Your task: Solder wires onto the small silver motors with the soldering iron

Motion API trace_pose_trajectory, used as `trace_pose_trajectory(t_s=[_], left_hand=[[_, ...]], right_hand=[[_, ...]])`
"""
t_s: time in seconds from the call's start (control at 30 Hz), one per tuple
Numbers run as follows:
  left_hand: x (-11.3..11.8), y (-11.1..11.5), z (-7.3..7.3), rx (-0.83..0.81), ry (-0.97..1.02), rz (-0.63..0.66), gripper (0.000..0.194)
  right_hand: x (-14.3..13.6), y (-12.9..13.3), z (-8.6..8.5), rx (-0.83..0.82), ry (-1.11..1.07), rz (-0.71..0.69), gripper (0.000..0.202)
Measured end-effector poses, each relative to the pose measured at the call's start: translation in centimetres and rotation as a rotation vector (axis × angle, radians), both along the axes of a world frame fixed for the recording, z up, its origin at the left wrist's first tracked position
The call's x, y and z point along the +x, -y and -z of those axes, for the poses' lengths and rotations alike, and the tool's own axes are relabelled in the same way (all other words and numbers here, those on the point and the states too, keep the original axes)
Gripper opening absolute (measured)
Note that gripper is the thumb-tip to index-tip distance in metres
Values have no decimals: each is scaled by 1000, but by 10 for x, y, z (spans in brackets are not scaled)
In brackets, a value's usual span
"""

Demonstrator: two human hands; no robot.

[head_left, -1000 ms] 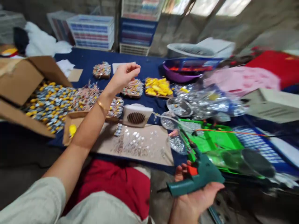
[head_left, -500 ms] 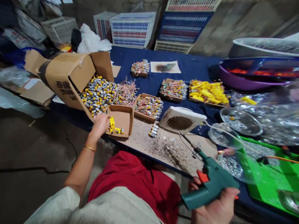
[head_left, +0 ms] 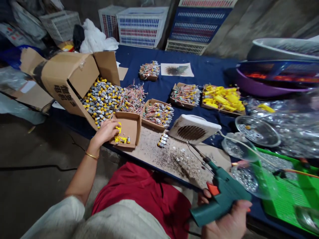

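Note:
My right hand (head_left: pixel 224 219) grips a green soldering gun (head_left: pixel 221 192) with an orange-red trigger. Its thin metal tip points up and left over the board. At the left rim of a small open cardboard box (head_left: pixel 133 132), my left hand (head_left: pixel 107 130) reaches in with curled fingers. The fingertips are beside yellow plastic pieces (head_left: pixel 121 138) in the box, and what they hold is hidden. A small motor (head_left: pixel 128 140) lies by those pieces. Behind this hand, a heap of small grey and yellow motors (head_left: pixel 102 99) spills from a large tipped carton (head_left: pixel 64 73).
A short row of motors (head_left: pixel 162 140) lies on a soiled cardboard sheet (head_left: pixel 149 146), before a white vent fan (head_left: pixel 191 127). Wired motors (head_left: pixel 158 114) and yellow housings (head_left: pixel 223 98) fill small boxes behind. A green tray (head_left: pixel 276 212) and bowls stand at the right.
My left hand has shifted slightly over the small box's left rim, with its fingers further over the yellow pieces. The soldering gun stays in my right hand; the view has shifted slightly.

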State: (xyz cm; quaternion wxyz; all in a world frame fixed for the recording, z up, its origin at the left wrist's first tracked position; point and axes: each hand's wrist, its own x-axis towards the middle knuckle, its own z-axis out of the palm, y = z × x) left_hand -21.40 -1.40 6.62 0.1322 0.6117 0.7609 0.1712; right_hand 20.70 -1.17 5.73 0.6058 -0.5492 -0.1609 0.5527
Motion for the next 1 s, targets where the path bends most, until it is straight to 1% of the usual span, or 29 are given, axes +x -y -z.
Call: trace_pose_trajectory(t_s=[0.1,0.17,0.27,0.33,0.43,0.5,0.57,0.67,0.77,0.83,0.9,0.93,1.0], left_hand=[[-1,0,-5,135,163,0,22],[0,-2,-6,214,336,-15,22],[6,-5,-5,274,658,-81,32],[11,-7,-5,294,784,-132,37],[19,-8,-9,310,827,-173,40],[24,-7,-17,313,844,-170,40],[30,-4,-29,334,833,-127,37],[43,0,-53,378,791,-21,30],[61,0,-76,378,814,64,26],[76,-2,-87,374,827,134,24],[91,-8,-93,366,828,212,23],[99,-11,-94,357,829,246,22],[113,-18,-90,325,834,298,22]], right_hand=[[5,0,0,-24,-56,-26,80],[8,0,2,-8,-57,-40,81],[10,1,5,14,-65,-41,78],[11,1,6,20,-79,-35,77],[13,2,7,24,-90,-30,77],[14,2,6,24,-82,-13,78],[16,2,6,27,-81,2,78],[18,0,6,42,-97,0,78],[19,-1,6,44,-110,1,79],[20,-1,6,49,-121,6,79],[22,0,6,45,-136,7,79],[23,1,5,37,-146,8,79],[25,4,6,14,-167,17,79]])
